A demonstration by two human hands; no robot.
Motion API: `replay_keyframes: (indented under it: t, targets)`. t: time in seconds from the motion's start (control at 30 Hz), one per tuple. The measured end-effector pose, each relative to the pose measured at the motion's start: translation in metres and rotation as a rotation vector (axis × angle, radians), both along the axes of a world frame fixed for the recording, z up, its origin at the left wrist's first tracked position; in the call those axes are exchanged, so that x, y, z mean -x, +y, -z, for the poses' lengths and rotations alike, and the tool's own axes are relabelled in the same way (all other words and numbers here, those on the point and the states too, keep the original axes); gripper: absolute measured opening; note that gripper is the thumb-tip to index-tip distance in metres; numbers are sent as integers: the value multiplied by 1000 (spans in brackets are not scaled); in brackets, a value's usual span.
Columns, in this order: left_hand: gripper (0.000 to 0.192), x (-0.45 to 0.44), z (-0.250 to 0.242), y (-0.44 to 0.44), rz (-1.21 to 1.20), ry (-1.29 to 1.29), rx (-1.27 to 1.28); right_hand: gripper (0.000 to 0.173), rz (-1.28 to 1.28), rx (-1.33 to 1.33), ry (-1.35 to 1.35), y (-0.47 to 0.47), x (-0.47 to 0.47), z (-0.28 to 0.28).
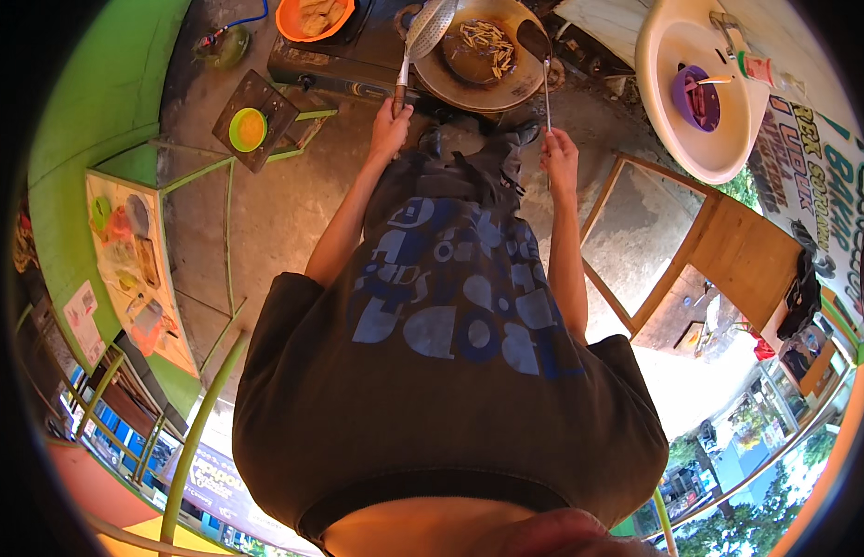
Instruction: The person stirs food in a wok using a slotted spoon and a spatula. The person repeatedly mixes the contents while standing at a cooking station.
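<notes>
Thin pale strips of food (489,43) fry in dark oil inside a large wok (466,97) on the stove. My left hand (390,132) is closed around the wooden handle of a perforated metal skimmer (432,29), whose bowl hangs over the wok's left rim. In my right hand (560,154) is the thin metal handle of a spatula (535,40); its dark blade lies over the wok's upper right side, near the rim. The strips lie between the two tools.
Left of the wok, an orange bowl (315,35) of food sits on the stove (341,76). A green bowl (248,130) of yellow mixture stands on a small wooden stand (228,104). At right, a washbasin (724,157) holds a purple bowl (684,115). A gas cylinder (223,47) stands upper left.
</notes>
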State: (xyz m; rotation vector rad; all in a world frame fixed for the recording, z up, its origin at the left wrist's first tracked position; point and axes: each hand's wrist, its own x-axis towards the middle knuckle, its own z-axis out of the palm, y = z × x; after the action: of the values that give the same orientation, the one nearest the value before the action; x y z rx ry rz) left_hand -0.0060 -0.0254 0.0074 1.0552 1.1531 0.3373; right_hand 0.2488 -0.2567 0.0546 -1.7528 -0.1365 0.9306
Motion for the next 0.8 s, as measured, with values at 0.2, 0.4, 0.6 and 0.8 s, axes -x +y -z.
replay_keyframes:
  t: [0.2, 0.4, 0.6, 0.8]
  targets:
    - [18, 12, -1, -3, 18, -6, -53, 21, 109, -170, 265, 12, 34, -4]
    - [16, 13, 5, -2, 34, -7, -60, 22, 107, -197, 324, 23, 49, -7]
    - [16, 13, 2, -1, 21, -22, -40, 21, 27, -154, 331, 27, 46, 8]
    - [15, 8, 8, 5, 47, 11, -29, 21, -54, -43, 468, 30, 33, 29]
